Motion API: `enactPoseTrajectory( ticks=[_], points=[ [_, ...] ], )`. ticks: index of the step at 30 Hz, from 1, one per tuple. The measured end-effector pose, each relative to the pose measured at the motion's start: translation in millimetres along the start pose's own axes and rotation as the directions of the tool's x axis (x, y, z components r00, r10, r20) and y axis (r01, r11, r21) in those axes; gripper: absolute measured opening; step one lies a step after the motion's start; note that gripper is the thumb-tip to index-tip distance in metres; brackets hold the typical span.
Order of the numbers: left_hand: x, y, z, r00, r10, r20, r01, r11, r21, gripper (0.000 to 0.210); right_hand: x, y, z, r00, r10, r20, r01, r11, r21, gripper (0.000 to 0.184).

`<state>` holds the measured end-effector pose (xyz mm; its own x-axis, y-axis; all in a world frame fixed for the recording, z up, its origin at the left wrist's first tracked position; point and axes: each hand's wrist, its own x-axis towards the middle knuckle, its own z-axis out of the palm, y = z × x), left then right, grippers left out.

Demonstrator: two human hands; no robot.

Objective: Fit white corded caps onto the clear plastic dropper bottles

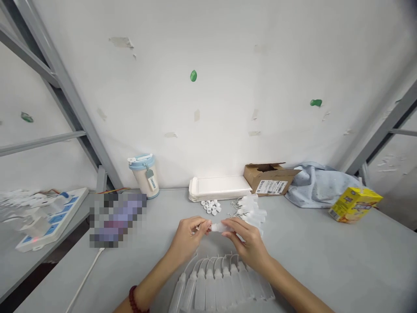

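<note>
In front of me a small translucent plastic squeeze bottle point(219, 227) lies sideways between my two hands. My right hand point(249, 241) has its fingers closed around the body. At the neck end, my left hand point(190, 234) pinches with thumb and fingertips; what lies in that pinch is hidden. Just beyond are a small heap of white caps point(211, 206) and a pile of translucent bottles with thin tips point(250, 211). Closer to me, partly behind my forearms, a row of similar bottles with bent thin spouts point(210, 287) lies side by side on the grey table point(325, 265).
Along the wall stand a blue-lidded cup point(148, 176), a stack of white flat sheets or envelopes point(221, 187), an open cardboard box point(269, 180) and a crumpled light-blue cloth point(321, 184). A yellow carton point(353, 204) is at right. A pixelated object point(119, 219) with a white cable and a power strip point(55, 221) are left.
</note>
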<state>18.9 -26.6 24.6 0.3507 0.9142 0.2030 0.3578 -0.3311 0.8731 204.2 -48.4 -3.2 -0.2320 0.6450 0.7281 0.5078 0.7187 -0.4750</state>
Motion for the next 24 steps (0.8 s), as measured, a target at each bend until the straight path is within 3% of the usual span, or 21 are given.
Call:
enactPoseTrajectory(
  ticks=[5, 9, 12, 14, 17, 19, 21, 24],
  points=[
    [-1, 1, -0.9, 0.983, -0.018, 0.185, 0.042, 0.991, -0.126, 0.036, 1, -3, -4, 1.000, 0.009, 0.011, -0.009, 1.000, 0.013, 0.019],
    [-3, 2, 1.1, 0.971, -0.011, 0.240, 0.053, 0.984, -0.170, 0.037, 2, -4, -6, 0.999, 0.010, 0.042, -0.012, 0.999, 0.040, 0.019],
    [-6, 5, 2.8, 0.970, -0.011, 0.242, 0.054, 0.984, -0.171, 0.035, 3, -6, -9, 0.996, 0.039, 0.084, -0.044, 0.997, 0.060, 0.020],
    [-7, 7, 4.5, 0.976, 0.000, 0.218, 0.032, 0.990, -0.141, 0.031, 5, -7, -12, 0.980, 0.130, 0.148, -0.141, 0.987, 0.071, 0.021],
    [-9, 8, 7.9, 0.985, 0.075, 0.158, -0.074, 0.997, -0.012, 0.027, 7, -9, -17, 0.919, 0.296, 0.261, -0.335, 0.935, 0.118, 0.027],
    [-10, 6, 10.0, 0.984, 0.143, 0.109, -0.153, 0.984, 0.088, 0.025, 7, -9, -18, 0.894, 0.337, 0.296, -0.391, 0.909, 0.144, 0.028],
    [-10, 3, 11.7, 0.984, 0.154, 0.094, -0.164, 0.980, 0.111, 0.024, 6, -7, -18, 0.903, 0.319, 0.288, -0.367, 0.921, 0.131, 0.025],
    [-9, -2, 13.6, 0.985, 0.051, 0.162, -0.046, 0.998, -0.037, 0.031, 3, -4, -15, 0.948, 0.215, 0.234, -0.241, 0.967, 0.086, 0.020]
  ],
)
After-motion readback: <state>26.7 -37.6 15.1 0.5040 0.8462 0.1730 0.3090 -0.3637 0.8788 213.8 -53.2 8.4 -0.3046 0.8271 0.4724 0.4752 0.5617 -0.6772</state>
